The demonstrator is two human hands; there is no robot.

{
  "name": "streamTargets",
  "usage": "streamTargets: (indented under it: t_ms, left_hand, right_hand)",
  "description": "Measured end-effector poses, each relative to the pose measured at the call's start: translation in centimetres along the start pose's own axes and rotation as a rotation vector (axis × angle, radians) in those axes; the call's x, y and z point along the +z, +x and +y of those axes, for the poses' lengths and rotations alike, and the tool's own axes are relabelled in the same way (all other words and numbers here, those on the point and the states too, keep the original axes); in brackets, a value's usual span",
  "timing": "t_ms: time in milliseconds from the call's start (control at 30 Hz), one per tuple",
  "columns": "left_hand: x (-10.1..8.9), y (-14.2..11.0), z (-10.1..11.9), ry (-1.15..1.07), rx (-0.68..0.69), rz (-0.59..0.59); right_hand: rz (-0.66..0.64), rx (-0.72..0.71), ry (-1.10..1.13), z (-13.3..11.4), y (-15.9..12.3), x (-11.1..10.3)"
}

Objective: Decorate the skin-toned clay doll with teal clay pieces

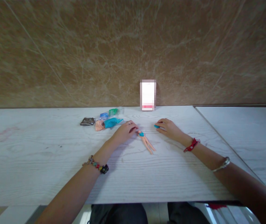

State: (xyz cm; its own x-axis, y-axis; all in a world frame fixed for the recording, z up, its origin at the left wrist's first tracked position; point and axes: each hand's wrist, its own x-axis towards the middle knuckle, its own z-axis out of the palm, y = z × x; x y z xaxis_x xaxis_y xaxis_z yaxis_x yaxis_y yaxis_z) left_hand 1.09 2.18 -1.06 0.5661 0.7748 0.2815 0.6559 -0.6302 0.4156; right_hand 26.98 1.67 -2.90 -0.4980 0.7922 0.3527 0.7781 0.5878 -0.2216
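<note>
A small peach-coloured doll (148,144) lies on the table with its legs toward the front right. A patch of blue clay (141,134) covers its chest, and I cannot make out a head. My left hand (127,129) has its fingers curled at the doll's upper end; the fingertips seem to hold it there. To the right of the doll, my right hand (168,128) rests low over the table. Between its thumb and fingers is a small piece of blue clay (156,126).
Left of my left hand lie clear bags of coloured clay: turquoise (111,122), peach (99,125), blue (104,115), green (113,111) and dark brown (87,121). A phone with a bright screen (148,93) leans on the brown marbled wall (88,53). A seam crosses the white table (42,168) at right.
</note>
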Motion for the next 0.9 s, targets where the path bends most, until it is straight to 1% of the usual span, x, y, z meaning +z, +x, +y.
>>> streamTargets:
  t_ms: [100,233,300,400,433,500,633,733,800,900]
  left_hand:
    - [0.0,0.0,0.0,-0.006,-0.002,-0.003]
    - [0.1,0.1,-0.2,-0.012,0.013,0.003]
    - [0.2,0.1,-0.4,-0.004,0.02,0.01]
    - [0.2,0.1,-0.5,0.001,0.027,0.015]
    - [0.2,0.1,-0.5,0.001,0.028,0.014]
    - [0.2,0.1,-0.5,0.004,0.029,0.015]
    - [0.2,0.1,-0.5,0.011,0.036,0.016]
    - [0.2,0.1,-0.4,0.01,0.03,0.006]
    - [0.1,0.2,-0.2,0.013,0.019,-0.003]
    - [-0.1,0.2,0.0,0.016,0.011,-0.008]
  right_hand:
    - [0.066,-0.009,0.062,0.0,0.2,0.3]
    - [0.034,0.001,0.06,0.0,0.7,0.4]
    - [0.059,0.061,0.101,0.0,0.8,0.3]
    - [0.13,0.229,0.213,0.0,0.8,-0.1]
    - [0.134,0.258,0.231,0.1,0.7,-0.3]
    - [0.101,0.232,0.188,0.1,0.6,-0.6]
    - [0.003,0.087,-0.028,-0.1,0.0,-1.3]
    - [-0.056,-0.001,-0.133,-0.4,-0.5,-1.7]
    - [-0.078,-0.03,-0.162,-0.5,-0.8,-1.8]
    - [-0.059,-0.005,-0.1,-0.5,-1.1,-1.7]
